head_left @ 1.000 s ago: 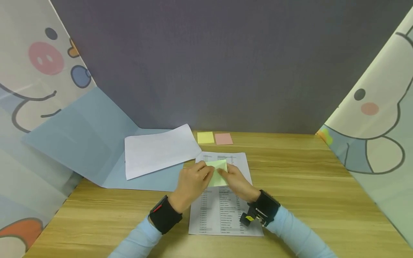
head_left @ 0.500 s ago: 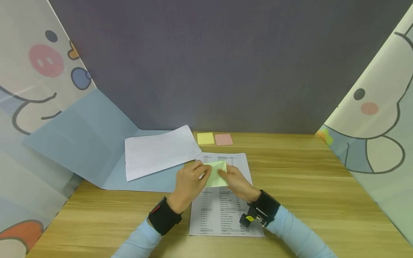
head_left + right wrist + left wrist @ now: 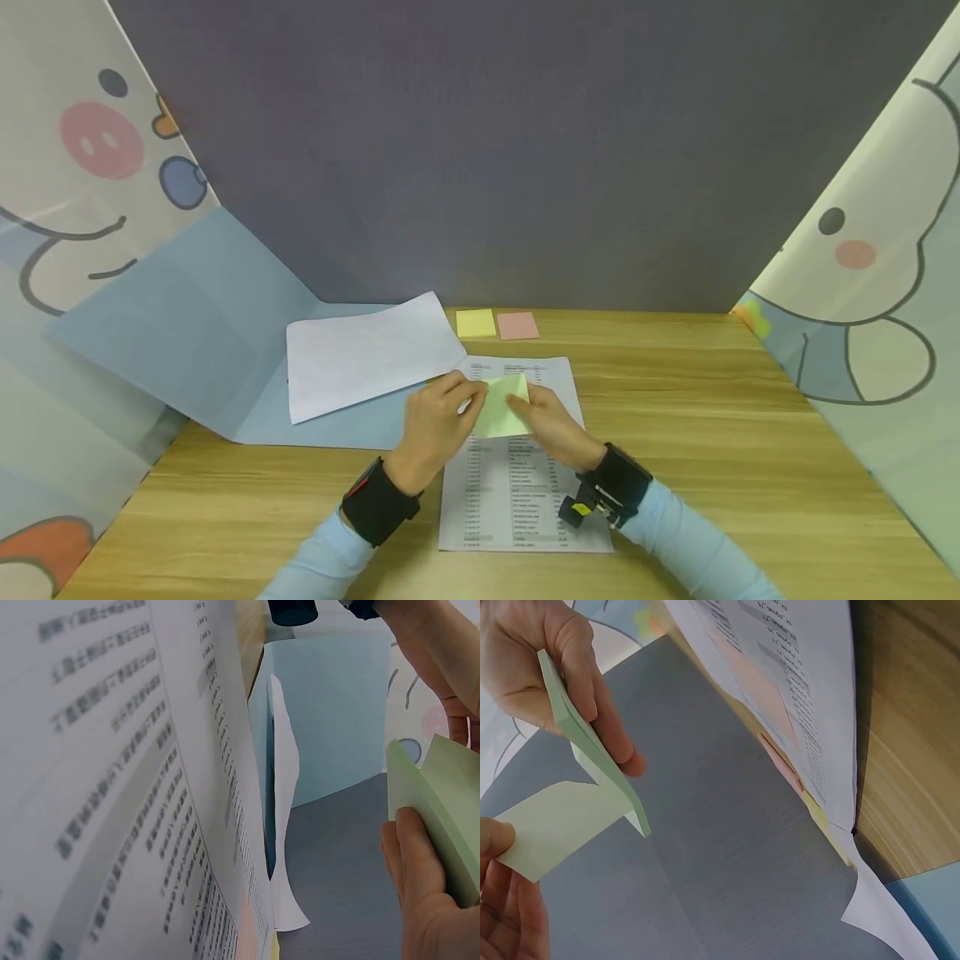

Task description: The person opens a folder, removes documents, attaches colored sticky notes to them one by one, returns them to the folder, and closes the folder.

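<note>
My right hand (image 3: 558, 425) grips a light green sticky note pad (image 3: 510, 404), its thumb on the face. With thumb and fingers my left hand (image 3: 438, 421) pinches the pad's top sheet at the left. In the left wrist view that top note (image 3: 566, 825) bends away from the pad (image 3: 600, 757), still joined along one edge. Below both hands lies a printed sheet (image 3: 491, 500) with columns of text. A pink note (image 3: 761, 686) shows on this sheet in the left wrist view; the hands and pad hide it in the head view.
An open blue folder (image 3: 202, 325) stands at the left, its cover raised against the side panel. White paper (image 3: 367, 354) lies tilted on it, its right corner by the printed sheet. A yellow pad (image 3: 476, 323) and a pink pad (image 3: 518, 326) sit before the dark back panel (image 3: 487, 167).
My left hand has drawn slightly left and down with the pinched edge of the top note, so more of the green surface shows. The right hand has hardly moved.
</note>
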Available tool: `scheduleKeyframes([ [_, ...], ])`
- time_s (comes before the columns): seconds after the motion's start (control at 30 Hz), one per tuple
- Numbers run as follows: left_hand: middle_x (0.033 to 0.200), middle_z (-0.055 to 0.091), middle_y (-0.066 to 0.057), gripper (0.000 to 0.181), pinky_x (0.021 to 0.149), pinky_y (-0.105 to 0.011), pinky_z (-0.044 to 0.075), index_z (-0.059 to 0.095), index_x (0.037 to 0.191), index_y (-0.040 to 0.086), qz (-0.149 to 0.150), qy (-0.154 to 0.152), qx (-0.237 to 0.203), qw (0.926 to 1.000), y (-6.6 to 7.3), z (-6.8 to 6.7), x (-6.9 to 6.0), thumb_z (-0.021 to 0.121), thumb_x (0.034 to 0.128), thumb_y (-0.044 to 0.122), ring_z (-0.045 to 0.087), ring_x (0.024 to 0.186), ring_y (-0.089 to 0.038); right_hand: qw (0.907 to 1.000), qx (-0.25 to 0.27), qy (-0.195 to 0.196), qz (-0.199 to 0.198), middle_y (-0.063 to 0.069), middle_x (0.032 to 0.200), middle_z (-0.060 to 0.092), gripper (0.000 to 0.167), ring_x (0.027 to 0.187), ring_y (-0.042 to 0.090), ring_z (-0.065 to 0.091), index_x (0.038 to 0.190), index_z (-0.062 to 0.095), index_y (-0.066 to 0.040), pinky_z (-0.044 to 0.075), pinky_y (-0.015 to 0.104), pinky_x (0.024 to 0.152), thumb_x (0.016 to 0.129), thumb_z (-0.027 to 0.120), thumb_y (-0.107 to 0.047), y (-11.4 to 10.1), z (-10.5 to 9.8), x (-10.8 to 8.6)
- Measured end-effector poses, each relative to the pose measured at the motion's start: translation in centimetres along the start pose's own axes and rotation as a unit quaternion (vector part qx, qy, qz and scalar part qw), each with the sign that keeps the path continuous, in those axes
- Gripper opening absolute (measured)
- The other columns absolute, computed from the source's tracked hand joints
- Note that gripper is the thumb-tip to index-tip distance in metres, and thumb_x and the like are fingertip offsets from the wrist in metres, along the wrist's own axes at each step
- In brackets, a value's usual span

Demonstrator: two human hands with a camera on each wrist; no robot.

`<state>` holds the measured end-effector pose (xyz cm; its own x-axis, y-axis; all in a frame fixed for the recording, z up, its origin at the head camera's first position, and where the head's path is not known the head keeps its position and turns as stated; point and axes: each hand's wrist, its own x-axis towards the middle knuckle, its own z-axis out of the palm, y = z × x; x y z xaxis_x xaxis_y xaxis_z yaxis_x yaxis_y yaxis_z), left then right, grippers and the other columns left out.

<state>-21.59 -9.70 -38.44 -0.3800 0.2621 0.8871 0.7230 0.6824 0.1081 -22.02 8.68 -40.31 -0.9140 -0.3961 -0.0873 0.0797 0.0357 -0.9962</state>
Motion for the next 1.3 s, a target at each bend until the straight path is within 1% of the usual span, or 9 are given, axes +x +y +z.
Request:
scheduleKeyframes([
  [0.23,0.059,0.055,0.004,0.009,0.040,-0.010,0.026,0.072,0.071,0.009,-0.007,0.016,-0.006,0.9998,-0.3,-0.2,0.1,0.073,0.0693,0.000,0.039,0.042,-0.001,0.9999,0.004,0.008,-0.007,0.016,0.116,0.056,0.035,0.095,0.017,0.059,0.127,0.045,0.004,0.050,0.031,0.081,0.099,0.034,-0.016,0.0,0.0,-0.1],
  [0.47,0.059,0.056,0.004,0.009,0.040,-0.010,0.025,0.072,0.071,0.009,-0.012,0.019,-0.005,0.9997,-0.5,-0.4,0.0,0.074,0.0692,0.000,0.038,0.042,-0.001,0.9998,-0.018,0.003,-0.003,0.015,0.109,0.058,0.036,0.089,0.015,0.059,0.126,0.044,0.006,0.049,0.029,0.078,0.099,0.034,-0.015,0.1,0.0,-0.2],
  [0.6,0.059,0.055,0.004,0.010,0.040,-0.011,0.025,0.072,0.072,0.009,-0.017,0.024,-0.007,0.9996,-0.5,-0.6,0.0,0.073,0.0690,-0.001,0.038,0.042,-0.001,0.9997,-0.023,0.003,-0.003,0.016,0.108,0.058,0.035,0.089,0.015,0.058,0.125,0.045,0.006,0.048,0.030,0.078,0.099,0.035,-0.015,0.2,0.0,-0.2],
  [0.77,0.060,0.056,0.003,0.010,0.040,-0.011,0.025,0.072,0.072,0.008,-0.015,0.027,-0.004,0.9995,-0.5,-0.8,0.2,0.073,0.0691,-0.001,0.039,0.043,-0.002,0.9996,-0.025,0.009,0.001,0.015,0.107,0.058,0.035,0.088,0.015,0.058,0.126,0.045,0.006,0.048,0.029,0.078,0.098,0.036,-0.015,0.3,0.1,-0.3],
  [1.03,0.060,0.054,0.003,0.010,0.040,-0.011,0.022,0.072,0.073,0.008,-0.008,0.023,0.000,0.9997,-0.6,-0.9,0.3,0.072,0.0699,-0.002,0.037,0.042,-0.002,0.9998,-0.020,-0.008,0.001,0.015,0.109,0.057,0.037,0.090,0.016,0.057,0.129,0.042,0.005,0.047,0.030,0.079,0.099,0.034,-0.016,0.7,-0.1,-0.3],
  [1.13,0.060,0.054,0.003,0.010,0.040,-0.011,0.020,0.071,0.072,0.008,-0.003,0.021,0.004,0.9998,-0.7,-0.9,0.3,0.071,0.0701,-0.001,0.036,0.042,-0.002,0.9997,-0.020,-0.015,0.004,0.013,0.106,0.057,0.037,0.089,0.016,0.056,0.128,0.041,0.004,0.047,0.030,0.078,0.099,0.034,-0.017,0.7,-0.5,-0.2],
  [1.2,0.060,0.054,0.003,0.010,0.040,-0.011,0.020,0.071,0.072,0.009,-0.002,0.021,0.004,0.9998,-0.7,-0.9,0.2,0.071,0.0702,-0.001,0.036,0.042,-0.002,0.9996,-0.026,-0.013,0.007,0.012,0.105,0.055,0.036,0.088,0.017,0.055,0.128,0.040,0.003,0.046,0.031,0.078,0.099,0.034,-0.017,0.7,-1.0,-0.3],
  [1.27,0.060,0.054,0.003,0.010,0.040,-0.011,0.021,0.071,0.072,0.009,-0.002,0.020,0.003,0.9998,-0.7,-0.9,0.2,0.071,0.0701,-0.001,0.037,0.042,-0.002,0.9992,-0.038,-0.001,0.011,0.013,0.107,0.054,0.035,0.090,0.019,0.054,0.128,0.039,0.001,0.045,0.033,0.080,0.098,0.034,-0.016,0.5,-1.8,-0.4],
  [1.3,0.060,0.054,0.003,0.010,0.040,-0.011,0.021,0.071,0.072,0.009,-0.002,0.020,0.002,0.9998,-0.7,-0.9,0.2,0.072,0.0700,-0.001,0.037,0.042,-0.002,0.9984,-0.052,0.016,0.014,0.013,0.107,0.054,0.034,0.090,0.020,0.055,0.128,0.040,-0.001,0.046,0.034,0.081,0.098,0.035,-0.016,0.4,-2.4,-0.5],
])
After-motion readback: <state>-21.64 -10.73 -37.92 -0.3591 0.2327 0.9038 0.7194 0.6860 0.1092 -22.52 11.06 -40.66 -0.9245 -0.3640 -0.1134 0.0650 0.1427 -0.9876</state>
